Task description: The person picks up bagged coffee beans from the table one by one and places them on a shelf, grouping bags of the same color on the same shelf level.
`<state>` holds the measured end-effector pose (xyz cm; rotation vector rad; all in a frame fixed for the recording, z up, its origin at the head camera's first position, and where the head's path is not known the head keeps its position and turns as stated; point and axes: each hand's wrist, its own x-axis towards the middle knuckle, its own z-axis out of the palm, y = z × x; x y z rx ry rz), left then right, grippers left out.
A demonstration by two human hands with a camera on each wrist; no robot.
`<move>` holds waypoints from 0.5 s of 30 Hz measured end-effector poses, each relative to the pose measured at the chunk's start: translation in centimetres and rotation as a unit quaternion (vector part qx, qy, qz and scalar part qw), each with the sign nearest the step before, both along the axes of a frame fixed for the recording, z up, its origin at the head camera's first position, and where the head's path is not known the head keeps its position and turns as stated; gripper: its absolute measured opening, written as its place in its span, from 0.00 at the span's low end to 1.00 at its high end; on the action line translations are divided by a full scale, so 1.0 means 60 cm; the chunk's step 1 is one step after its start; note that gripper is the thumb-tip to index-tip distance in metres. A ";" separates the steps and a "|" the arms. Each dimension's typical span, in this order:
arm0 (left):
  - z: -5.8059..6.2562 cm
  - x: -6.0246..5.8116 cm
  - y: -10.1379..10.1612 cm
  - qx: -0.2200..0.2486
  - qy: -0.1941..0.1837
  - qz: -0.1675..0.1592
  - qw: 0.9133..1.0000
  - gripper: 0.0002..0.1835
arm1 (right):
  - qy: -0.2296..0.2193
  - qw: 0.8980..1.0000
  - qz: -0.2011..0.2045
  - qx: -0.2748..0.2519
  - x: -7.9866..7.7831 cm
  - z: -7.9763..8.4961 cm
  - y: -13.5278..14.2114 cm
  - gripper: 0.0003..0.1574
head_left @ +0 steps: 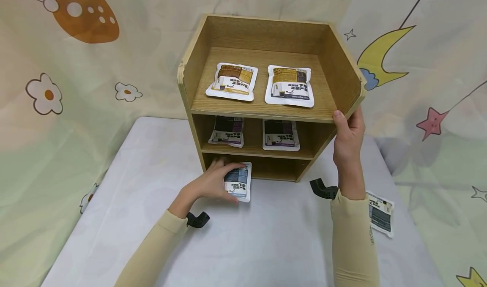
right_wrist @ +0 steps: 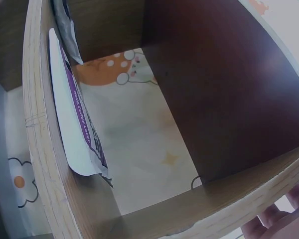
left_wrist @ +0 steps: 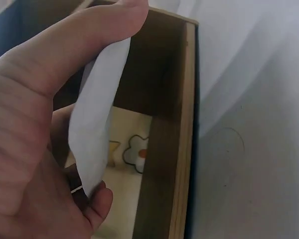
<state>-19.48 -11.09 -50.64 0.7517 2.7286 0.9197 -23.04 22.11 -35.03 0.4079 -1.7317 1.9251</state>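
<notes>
My left hand (head_left: 213, 181) pinches a white coffee packet (head_left: 242, 185) with a blue label, at the mouth of the wooden shelf unit's (head_left: 266, 35) bottom compartment. Seen from the left wrist, this packet (left_wrist: 97, 112) stands on edge between thumb and fingertips, its plain white side showing. My right hand (head_left: 349, 141) grips the unit's right side panel, thumb at the front edge near the top board. Two packets with brown and yellow labels, left (head_left: 233, 82) and right (head_left: 290, 86), lie on top. Two with dark purple labels, left (head_left: 227, 130) and right (head_left: 280, 135), lie on the middle shelf.
Another white packet (head_left: 380, 213) with a dark label lies on the white table (head_left: 281, 236), partly behind my right sleeve (head_left: 354, 240). A patterned cloth (head_left: 152, 58) hangs behind the unit. Black wrist mounts (head_left: 323, 189) stick out from both wrists.
</notes>
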 end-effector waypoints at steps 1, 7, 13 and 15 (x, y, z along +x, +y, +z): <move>0.000 -0.007 0.004 -0.004 -0.001 -0.002 1.000 0.56 | 0.000 1.000 0.000 -0.002 0.000 0.000 0.000 0.28; -0.004 -0.042 0.024 -0.025 -0.006 -0.017 1.000 0.55 | 0.006 1.000 0.003 -0.012 -0.002 -0.001 0.001 0.27; -0.004 -0.067 0.037 -0.023 -0.087 0.006 0.996 0.59 | 0.008 1.000 0.005 -0.009 -0.004 -0.002 0.002 0.27; -0.005 -0.074 0.039 -0.027 -0.112 0.015 0.993 0.62 | 0.009 1.000 0.005 -0.010 -0.004 -0.002 0.001 0.27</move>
